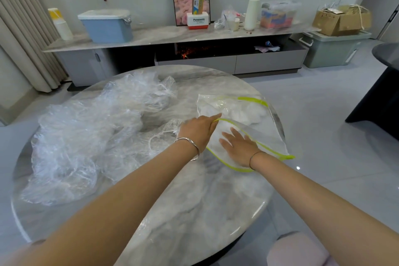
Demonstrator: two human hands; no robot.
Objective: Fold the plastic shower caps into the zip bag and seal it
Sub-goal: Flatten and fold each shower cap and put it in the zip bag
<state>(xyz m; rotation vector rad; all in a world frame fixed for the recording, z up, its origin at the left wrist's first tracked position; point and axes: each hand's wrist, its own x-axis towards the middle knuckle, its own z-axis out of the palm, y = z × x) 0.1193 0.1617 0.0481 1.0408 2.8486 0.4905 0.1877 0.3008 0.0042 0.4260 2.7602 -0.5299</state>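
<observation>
Beside the zip bag [267, 134] — loose shower caps [86, 136] crowd the table [205, 201].

Clear zip bag [265, 134], yellow-green zip strip, mouth open around the right hand [237, 147], rim pinched by the left hand [198, 130], crumpled clear shower caps [86, 136] heaped left of it

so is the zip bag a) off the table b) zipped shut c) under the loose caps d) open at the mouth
d: the zip bag has its green strips spread apart, the left hand pinching the upper one, the right hand flat between them
</observation>
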